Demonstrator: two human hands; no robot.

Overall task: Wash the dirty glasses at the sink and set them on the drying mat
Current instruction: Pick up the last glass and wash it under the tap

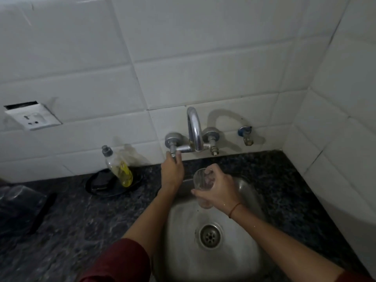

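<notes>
Left hand (172, 171) curls round the tap handle (173, 153) at the counter's (71, 210) back edge; right hand (218, 193) grips a clear glass (200, 181) over the sink's (183, 231) open basin.

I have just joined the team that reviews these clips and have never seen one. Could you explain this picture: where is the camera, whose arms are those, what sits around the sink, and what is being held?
There is no machine here. A person wears a wide-angle camera on the head, so you look down along their own two arms. The left hand grips the tap handle on the wall, beside the curved spout. The right hand holds a clear glass over the steel sink. No stream of water shows. On the dark stone counter to the left, a bottle of yellow soap stands tilted on a dark dish. A wall socket sits further left.
</notes>
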